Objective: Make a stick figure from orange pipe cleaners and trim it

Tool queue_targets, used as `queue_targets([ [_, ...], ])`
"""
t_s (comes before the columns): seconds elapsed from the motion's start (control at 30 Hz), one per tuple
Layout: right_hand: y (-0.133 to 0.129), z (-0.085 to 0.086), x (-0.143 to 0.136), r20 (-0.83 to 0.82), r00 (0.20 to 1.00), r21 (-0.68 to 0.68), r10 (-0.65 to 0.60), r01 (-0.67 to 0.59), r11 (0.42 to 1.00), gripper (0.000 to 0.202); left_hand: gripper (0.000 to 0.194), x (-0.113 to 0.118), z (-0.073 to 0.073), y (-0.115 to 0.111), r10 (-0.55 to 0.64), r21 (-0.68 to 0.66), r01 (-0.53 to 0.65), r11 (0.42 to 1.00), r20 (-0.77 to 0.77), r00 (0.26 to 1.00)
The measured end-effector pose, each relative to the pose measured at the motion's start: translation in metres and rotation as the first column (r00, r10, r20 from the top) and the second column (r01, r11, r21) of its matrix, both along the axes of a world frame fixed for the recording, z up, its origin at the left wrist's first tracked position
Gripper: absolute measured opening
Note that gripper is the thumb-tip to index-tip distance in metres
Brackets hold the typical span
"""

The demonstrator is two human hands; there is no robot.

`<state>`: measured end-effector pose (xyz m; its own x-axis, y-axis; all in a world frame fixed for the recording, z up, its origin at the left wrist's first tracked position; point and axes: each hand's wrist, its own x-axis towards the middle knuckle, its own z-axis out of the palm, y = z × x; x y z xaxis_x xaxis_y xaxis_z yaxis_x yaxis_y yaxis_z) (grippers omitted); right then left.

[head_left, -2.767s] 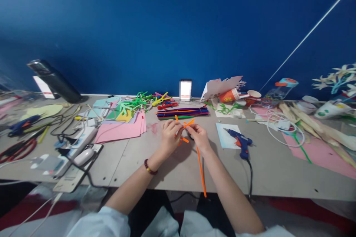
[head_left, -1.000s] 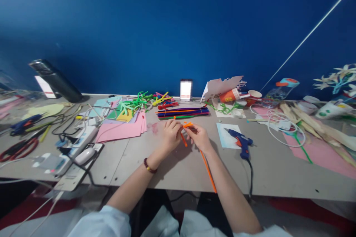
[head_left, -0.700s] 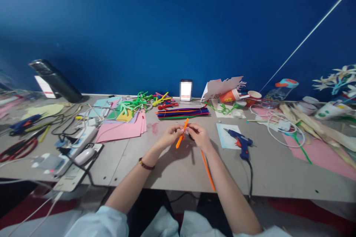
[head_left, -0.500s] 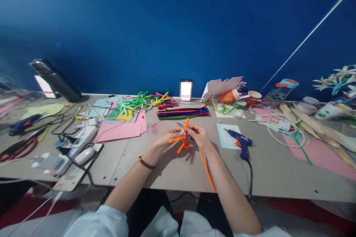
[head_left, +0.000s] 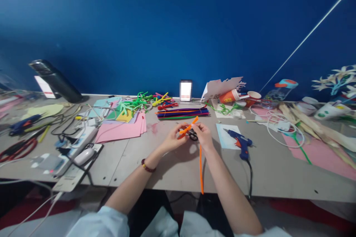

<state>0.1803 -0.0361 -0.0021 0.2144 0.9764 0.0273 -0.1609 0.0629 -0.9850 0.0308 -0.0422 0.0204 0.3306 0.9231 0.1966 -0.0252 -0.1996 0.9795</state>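
Between my two hands is an orange pipe cleaner figure (head_left: 187, 130) with several short bent arms. My left hand (head_left: 175, 137) has its fingers closed around the left side of it. On the other side, my right hand (head_left: 203, 134) pinches it near the top. A long orange pipe cleaner strand (head_left: 201, 170) hangs from below my right hand toward the table's front edge. Dark-handled scissors (head_left: 193, 135) lie on the table behind the figure, partly hidden by my fingers.
A tied bundle of coloured pipe cleaners (head_left: 182, 114) lies beyond my hands. Right of them, a blue glue gun (head_left: 241, 143) rests partly on a card. Pink paper sheets (head_left: 119, 132) and a power strip (head_left: 78, 148) are at left. A phone (head_left: 185, 91) stands by the wall.
The orange figure has been turned in my hands, so its arms now slant up to the right. The hanging strand has swung to nearly vertical. More of the scissors shows.
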Motion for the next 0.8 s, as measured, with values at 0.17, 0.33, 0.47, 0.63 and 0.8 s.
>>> queue_targets([
  [0.17, -0.002, 0.000, -0.005, 0.064, 0.997, 0.015, 0.051, -0.052, 0.999, 0.028, 0.019, 0.007, -0.003, -0.001, 0.197, -0.033, -0.198, 0.980, -0.039, 0.980],
  [0.33, -0.003, 0.002, -0.004, 0.124, 0.985, 0.076, 0.120, -0.130, 0.989, 0.023, 0.026, 0.000, 0.003, 0.004, 0.103, -0.204, -0.079, 0.976, 0.109, 0.989],
  [0.47, -0.005, 0.007, -0.004, 0.085, 0.973, 0.125, 0.213, -0.222, 0.967, 0.019, 0.026, -0.006, -0.001, 0.008, -0.025, -0.418, 0.145, 0.897, 0.279, 0.960],
  [0.63, -0.007, 0.008, -0.005, -0.070, 0.942, 0.082, 0.327, -0.322, 0.943, 0.020, 0.029, -0.006, -0.012, 0.009, -0.095, -0.483, 0.326, 0.813, 0.442, 0.892],
  [0.8, -0.008, 0.009, -0.007, -0.102, 0.954, 0.093, 0.281, -0.272, 0.958, 0.023, 0.022, -0.003, -0.012, 0.007, -0.052, -0.547, 0.325, 0.771, 0.455, 0.889],
])
